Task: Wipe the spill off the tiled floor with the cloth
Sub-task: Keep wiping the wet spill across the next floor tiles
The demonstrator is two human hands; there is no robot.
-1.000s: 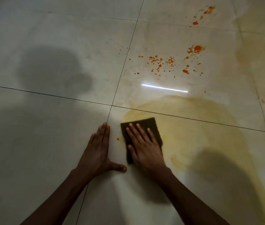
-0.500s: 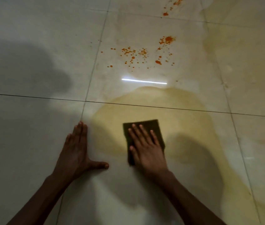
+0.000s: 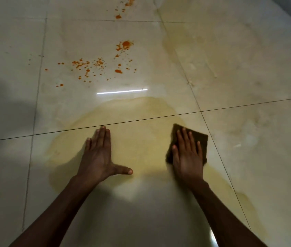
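Tiled floor (image 3: 248,86): yellow smear (image 3: 137,139) wide, orange splatter (image 3: 95,66) beyond, untouched. Left hand (image 3: 98,155) flat in smear, empty. Right hand (image 3: 187,157) open, pressing cloth (image 3: 200,138) flat, no grasp. Risk: soaked cloth spreads stain; braced palm slips.

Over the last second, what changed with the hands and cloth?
The right hand slid the cloth rightward across the yellowish smear, away from the left hand, widening the gap between them. Nothing taken or released: right palm remains flat on the cloth, left flat on the tile. The orange splatter is untouched.
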